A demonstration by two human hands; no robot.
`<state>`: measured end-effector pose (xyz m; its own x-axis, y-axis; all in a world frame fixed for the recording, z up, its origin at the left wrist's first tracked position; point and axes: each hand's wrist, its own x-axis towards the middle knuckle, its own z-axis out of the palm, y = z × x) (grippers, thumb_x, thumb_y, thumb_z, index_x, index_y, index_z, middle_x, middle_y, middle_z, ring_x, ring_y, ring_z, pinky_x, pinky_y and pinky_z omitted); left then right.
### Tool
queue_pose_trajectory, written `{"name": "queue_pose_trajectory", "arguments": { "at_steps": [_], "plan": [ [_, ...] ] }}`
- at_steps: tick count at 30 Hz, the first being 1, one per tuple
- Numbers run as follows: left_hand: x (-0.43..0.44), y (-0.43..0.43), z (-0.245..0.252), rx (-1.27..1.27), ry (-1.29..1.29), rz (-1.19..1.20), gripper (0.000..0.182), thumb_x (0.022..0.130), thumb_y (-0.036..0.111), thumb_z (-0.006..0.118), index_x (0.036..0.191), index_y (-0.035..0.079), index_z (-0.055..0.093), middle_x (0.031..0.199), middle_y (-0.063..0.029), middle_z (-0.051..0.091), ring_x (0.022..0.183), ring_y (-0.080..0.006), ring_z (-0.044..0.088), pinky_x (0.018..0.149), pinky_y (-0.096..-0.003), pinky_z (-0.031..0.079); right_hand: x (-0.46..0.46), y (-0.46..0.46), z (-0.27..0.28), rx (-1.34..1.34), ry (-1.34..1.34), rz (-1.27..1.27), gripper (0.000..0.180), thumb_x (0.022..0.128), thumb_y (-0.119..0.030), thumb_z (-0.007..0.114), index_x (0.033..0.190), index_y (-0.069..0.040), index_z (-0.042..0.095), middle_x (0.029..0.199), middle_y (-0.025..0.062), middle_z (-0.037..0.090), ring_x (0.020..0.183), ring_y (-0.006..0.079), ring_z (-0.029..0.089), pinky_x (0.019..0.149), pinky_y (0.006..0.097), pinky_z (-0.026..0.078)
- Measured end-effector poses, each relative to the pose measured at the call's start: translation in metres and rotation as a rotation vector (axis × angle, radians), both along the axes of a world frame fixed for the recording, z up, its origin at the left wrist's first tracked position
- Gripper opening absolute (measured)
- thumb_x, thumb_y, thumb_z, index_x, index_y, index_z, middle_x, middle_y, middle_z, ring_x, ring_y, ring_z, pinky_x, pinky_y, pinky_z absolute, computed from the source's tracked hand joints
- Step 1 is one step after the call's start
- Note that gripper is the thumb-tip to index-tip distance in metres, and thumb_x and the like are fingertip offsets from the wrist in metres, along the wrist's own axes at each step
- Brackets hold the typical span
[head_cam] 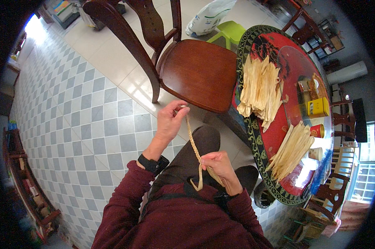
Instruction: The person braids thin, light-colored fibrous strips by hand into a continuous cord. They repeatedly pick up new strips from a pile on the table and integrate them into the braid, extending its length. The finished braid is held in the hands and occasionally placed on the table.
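Observation:
A thin braid of pale dried husk strips [192, 140] runs stretched between my hands above my lap. Its upper end is pinched between thumb and fingers of my left hand [171, 119]. Farther down, my right hand [217, 165] grips the braid where loose strips come out of it; one strip [200, 180] hangs in a bend and others pass under the palm. On the round table to the right lie a large pile of flat dried husks [259, 88] and a smaller bundle of narrower strips [291, 151].
The round table's patterned edge [259, 155] is at my right. A wooden chair [203, 73] stands ahead, with a green plastic stool [229, 31] and a white bag [209, 18] behind it. A yellow tin [318, 107], a red cup [317, 130] and a pale cup [315, 153] stand on the table.

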<state>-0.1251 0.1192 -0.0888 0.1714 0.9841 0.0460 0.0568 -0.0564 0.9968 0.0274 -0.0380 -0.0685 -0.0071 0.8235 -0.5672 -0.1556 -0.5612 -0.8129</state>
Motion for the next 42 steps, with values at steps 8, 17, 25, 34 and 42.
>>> {"name": "queue_pose_trajectory", "arguments": {
  "at_steps": [8, 17, 25, 34, 42],
  "plan": [
    [-0.021, 0.02, -0.009, -0.62, -0.422, 0.116, 0.021, 0.089, 0.017, 0.052, 0.077, 0.002, 0.057, 0.056, -0.0031, 0.054, 0.042, -0.0061, 0.042, 0.035, -0.0191, 0.03, -0.005, 0.004, 0.014, 0.037, 0.12, -0.007, 0.009, 0.076, 0.0, 0.061, 0.079, 0.008, 0.065, 0.064, 0.0072, 0.06, 0.056, 0.0119, 0.054, 0.053, 0.022, 0.041],
    [-0.016, 0.014, -0.033, -0.853, -0.539, 0.079, 0.028, 0.092, 0.027, 0.049, 0.105, 0.002, 0.05, 0.085, -0.0117, 0.056, 0.06, -0.0168, 0.056, 0.053, -0.0258, 0.05, 0.001, 0.011, 0.022, 0.073, 0.263, -0.087, 0.01, 0.078, 0.001, 0.061, 0.085, 0.008, 0.065, 0.067, 0.0081, 0.061, 0.058, 0.011, 0.055, 0.055, 0.0218, 0.043],
    [0.009, -0.076, 0.004, -0.956, -0.525, -0.579, 0.033, 0.091, 0.03, 0.05, 0.106, 0.001, 0.049, 0.088, -0.0116, 0.058, 0.079, -0.0257, 0.06, 0.072, -0.0419, 0.053, 0.014, 0.013, 0.003, 0.079, 0.326, -0.222, 0.01, 0.079, 0.0, 0.06, 0.084, 0.008, 0.065, 0.065, 0.0079, 0.06, 0.058, 0.012, 0.055, 0.053, 0.0222, 0.042],
    [0.028, -0.083, 0.01, -1.171, -0.453, -0.67, 0.021, 0.091, 0.022, 0.05, 0.086, 0.002, 0.054, 0.077, -0.0061, 0.057, 0.053, -0.0088, 0.04, 0.044, -0.0202, 0.031, 0.025, 0.003, 0.002, 0.156, 0.314, -0.281, 0.013, 0.078, 0.002, 0.059, 0.087, 0.009, 0.064, 0.067, 0.0081, 0.061, 0.059, 0.0123, 0.056, 0.054, 0.0223, 0.044],
    [0.04, -0.097, 0.004, -0.94, -0.352, -0.616, 0.016, 0.088, 0.017, 0.054, 0.081, 0.003, 0.055, 0.076, -0.0069, 0.059, 0.048, -0.0052, 0.034, 0.04, -0.0181, 0.025, 0.041, -0.005, 0.0, 0.143, 0.292, -0.273, 0.017, 0.074, 0.004, 0.059, 0.089, 0.011, 0.064, 0.071, 0.0093, 0.062, 0.057, 0.0118, 0.055, 0.054, 0.0228, 0.043]
  ]
}}
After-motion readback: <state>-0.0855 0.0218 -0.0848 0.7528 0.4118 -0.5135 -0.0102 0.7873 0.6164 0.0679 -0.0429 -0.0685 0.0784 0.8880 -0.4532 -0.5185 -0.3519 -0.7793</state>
